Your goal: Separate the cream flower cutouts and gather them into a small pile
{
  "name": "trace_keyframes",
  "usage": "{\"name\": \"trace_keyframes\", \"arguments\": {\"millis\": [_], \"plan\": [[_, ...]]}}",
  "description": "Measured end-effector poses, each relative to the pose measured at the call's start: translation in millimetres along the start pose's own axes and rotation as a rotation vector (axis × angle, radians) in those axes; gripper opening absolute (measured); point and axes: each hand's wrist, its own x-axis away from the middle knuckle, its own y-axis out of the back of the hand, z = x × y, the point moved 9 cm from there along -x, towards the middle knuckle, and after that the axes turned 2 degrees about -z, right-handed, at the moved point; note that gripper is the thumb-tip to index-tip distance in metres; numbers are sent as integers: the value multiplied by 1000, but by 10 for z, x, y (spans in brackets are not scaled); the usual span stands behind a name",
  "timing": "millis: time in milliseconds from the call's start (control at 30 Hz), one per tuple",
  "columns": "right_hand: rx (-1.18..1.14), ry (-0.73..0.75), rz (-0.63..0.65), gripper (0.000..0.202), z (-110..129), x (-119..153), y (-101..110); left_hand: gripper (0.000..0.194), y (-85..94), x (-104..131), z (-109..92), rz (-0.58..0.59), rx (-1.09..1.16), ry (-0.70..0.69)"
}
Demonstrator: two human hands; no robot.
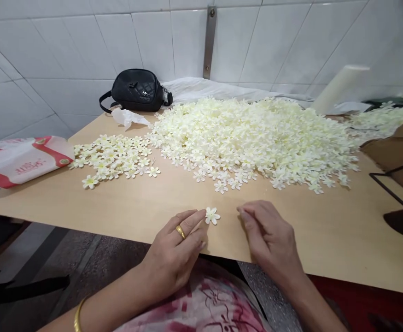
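Note:
A single white flower [213, 216] lies near the table's front edge, touching the fingertips of my left hand [180, 246]. The fingers of that hand are drawn together around the flower's left side; a gold ring is on one of them. To the right, my right hand [270, 235] rests over the table with thumb and forefinger pressed together; whatever is between them is too small to make out. Beyond both hands spreads a large heap of pale flowers [249, 133]. A smaller flower pile [118, 157] lies to its left.
A red and white package [28, 161] lies at the table's left end. Behind the small pile are a crumpled tissue [129, 118] and a black bag [137, 90]. A pale roll [339, 87] stands behind the heap. Brown material [398, 152] and a dark frame are at the right.

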Motion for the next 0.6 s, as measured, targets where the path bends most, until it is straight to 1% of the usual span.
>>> {"name": "trace_keyframes", "arguments": {"millis": [100, 167, 267, 367, 500, 600], "plan": [[-93, -37, 25, 14, 68, 110, -91, 20, -39, -9, -7, 17, -21, 2], [-111, -7, 40, 15, 170, 109, -138, 19, -83, -37, -25, 30, -41, -16], [-72, 122, 66, 26, 380, 96, -210, 18, -147, -85, -38, 48, -63, -37], [-10, 257, 65, 38, 543, 106, -262, 16, -137, -141, -53, 12, -60, -50], [51, 319, 80, 39, 572, 88, -306, 21, -87, -208, -123, -38, -55, -115], [91, 355, 98, 40, 536, 66, -327, 19, -122, -226, -116, -29, -67, -142]]}}
